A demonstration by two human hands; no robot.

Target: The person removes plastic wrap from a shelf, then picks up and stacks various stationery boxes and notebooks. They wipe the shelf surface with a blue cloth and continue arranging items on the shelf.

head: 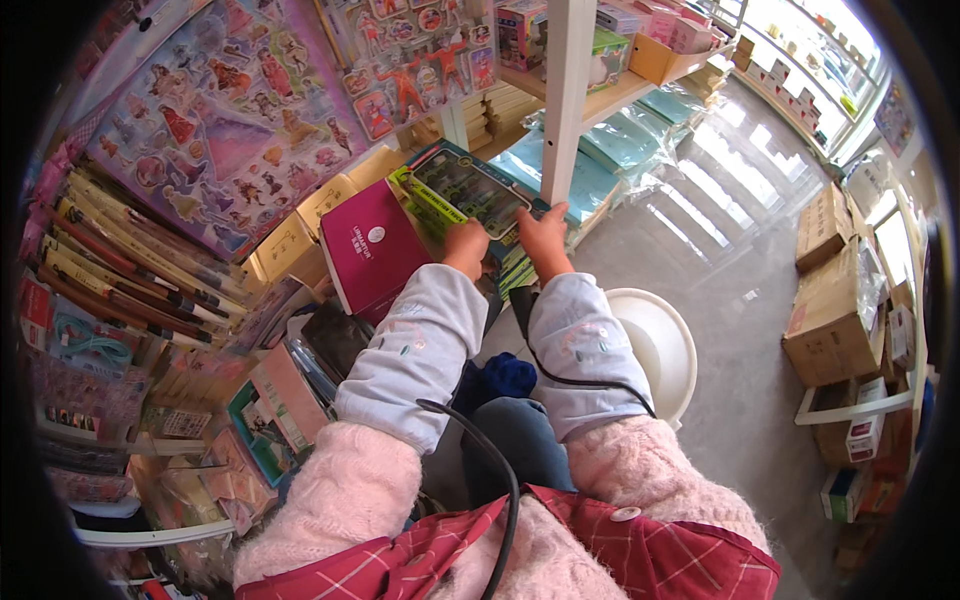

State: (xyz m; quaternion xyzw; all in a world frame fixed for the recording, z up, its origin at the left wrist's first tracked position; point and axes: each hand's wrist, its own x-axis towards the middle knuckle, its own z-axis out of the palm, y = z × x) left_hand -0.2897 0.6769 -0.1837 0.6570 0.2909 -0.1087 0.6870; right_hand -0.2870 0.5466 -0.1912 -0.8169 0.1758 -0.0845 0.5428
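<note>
Both my hands are at the near end of a boxed set of toy construction trucks [469, 191], which has a clear window and a green and dark card frame. My left hand [466, 246] grips its near left edge with curled fingers. At its near right corner, beside a white shelf post, is my right hand [544, 232], thumb on top and the other fingers partly hidden. Below the box, green and yellow edges of more packaging show between my hands. A magenta box [375, 251] lies just left of the truck box.
Sticker sheets [225, 127] hang at upper left above packed brushes [142, 277]. The white post [566, 97] stands close by my right hand. Blue plastic-wrapped packs [622, 142] fill the low shelf. A white round stool [660, 352] is by my right forearm; cardboard boxes [836, 315] stand at right.
</note>
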